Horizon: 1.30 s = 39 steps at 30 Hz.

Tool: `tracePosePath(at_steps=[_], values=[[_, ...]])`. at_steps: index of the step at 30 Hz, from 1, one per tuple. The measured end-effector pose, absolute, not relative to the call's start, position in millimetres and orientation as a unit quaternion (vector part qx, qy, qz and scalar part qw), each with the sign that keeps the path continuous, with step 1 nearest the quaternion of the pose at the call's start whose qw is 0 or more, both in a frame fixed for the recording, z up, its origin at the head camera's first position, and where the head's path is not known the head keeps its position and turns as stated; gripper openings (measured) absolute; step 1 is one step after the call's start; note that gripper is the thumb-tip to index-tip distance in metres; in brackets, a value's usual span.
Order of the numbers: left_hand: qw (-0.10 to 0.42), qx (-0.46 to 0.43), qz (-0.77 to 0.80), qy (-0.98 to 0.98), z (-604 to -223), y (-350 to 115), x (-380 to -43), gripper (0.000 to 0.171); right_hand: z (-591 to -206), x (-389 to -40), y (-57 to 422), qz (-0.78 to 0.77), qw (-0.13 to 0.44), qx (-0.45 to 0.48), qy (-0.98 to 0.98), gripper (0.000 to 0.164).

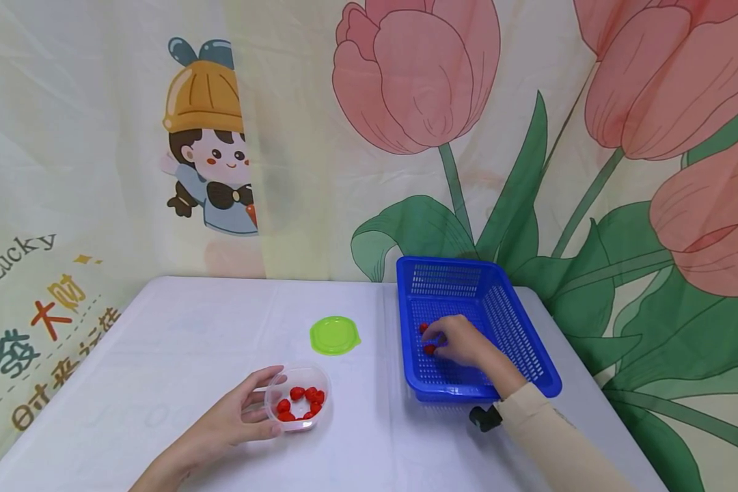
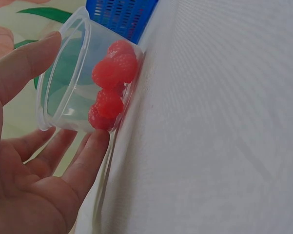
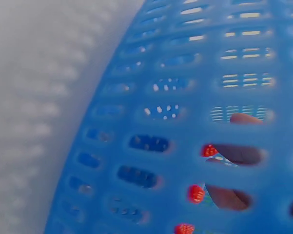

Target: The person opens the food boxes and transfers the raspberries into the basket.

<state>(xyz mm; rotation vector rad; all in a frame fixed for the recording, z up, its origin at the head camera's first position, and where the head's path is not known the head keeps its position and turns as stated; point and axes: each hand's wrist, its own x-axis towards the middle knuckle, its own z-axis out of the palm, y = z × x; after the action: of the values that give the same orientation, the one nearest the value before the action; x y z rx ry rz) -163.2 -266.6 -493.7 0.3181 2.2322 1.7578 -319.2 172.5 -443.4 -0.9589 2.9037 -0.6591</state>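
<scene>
Raspberries (image 1: 311, 394) in a clear cup (image 1: 305, 376) and a blue basket (image 1: 445, 393) by the table's (image 1: 221, 328) right edge
Left hand (image 1: 236, 413) holds the cup, fingers spread around it; right hand (image 1: 462, 342) is at raspberries near the basket's left edge, whether pinching one I cannot tell

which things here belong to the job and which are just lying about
In use:
clear tub, in the left hand
blue basket, right hand inside
red berries, in both

Lying about:
green lid, untouched on the table, though possibly the tub's
flowered cloth behind
</scene>
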Motion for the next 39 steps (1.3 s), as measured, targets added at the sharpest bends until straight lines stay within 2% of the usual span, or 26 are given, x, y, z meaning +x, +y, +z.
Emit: tracePosePath(at_steps=[9, 17, 25, 34, 39], values=[[0.138, 0.115, 0.609, 0.773, -494, -268, -163, 0.092, -418, -308, 164, -0.208, -0.034, -0.327, 0.921, 0.026], [0.134, 0.114, 0.604, 0.777, -493, -269, -162, 0.092, -382, -277, 128, -0.248, -0.052, -0.353, 0.901, 0.030], [0.134, 0.116, 0.607, 0.775, -492, -269, -161, 0.091, -375, -258, 74, -0.260, -0.019, -0.408, 0.875, 0.029], [0.138, 0.110, 0.609, 0.774, -493, -268, -162, 0.090, -394, -252, 25, -0.238, 0.022, -0.467, 0.851, 0.031], [0.137, 0.108, 0.602, 0.779, -493, -268, -162, 0.090, -404, -249, 8, -0.242, 0.046, -0.467, 0.850, 0.032]])
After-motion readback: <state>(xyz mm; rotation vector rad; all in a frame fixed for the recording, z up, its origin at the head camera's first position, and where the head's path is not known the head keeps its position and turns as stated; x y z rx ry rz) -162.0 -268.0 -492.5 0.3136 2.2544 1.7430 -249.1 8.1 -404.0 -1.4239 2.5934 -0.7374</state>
